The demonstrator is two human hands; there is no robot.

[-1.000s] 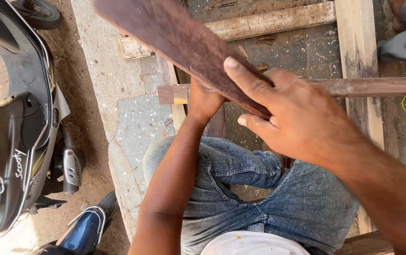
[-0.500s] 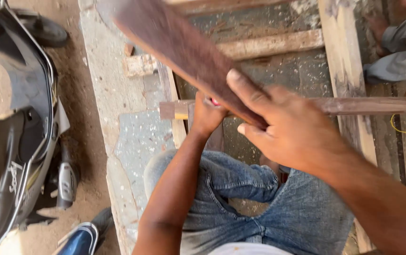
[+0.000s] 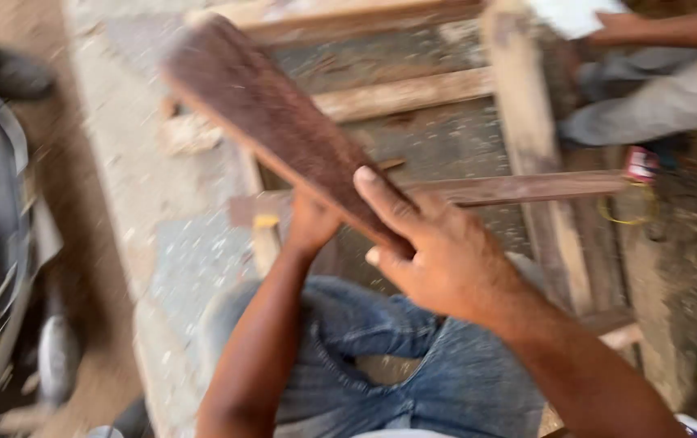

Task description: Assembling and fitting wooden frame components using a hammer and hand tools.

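Both hands, left (image 3: 309, 229) and right (image 3: 438, 251), grip a dark wooden plank (image 3: 275, 122).

— What is the person wearing?

— Blue denim jeans (image 3: 381, 357), faded and creased over the thighs (the picture is blurred, so stitching is hard to make out).

— Sleeves?

— Both forearms are bare up to the frame's edge. The left hand (image 3: 309, 227) and right hand (image 3: 438, 255) wear no gloves.

The right hand (image 3: 438, 259) grips a dark wooden plank (image 3: 275, 122), the left hand (image 3: 312, 227) beneath it.
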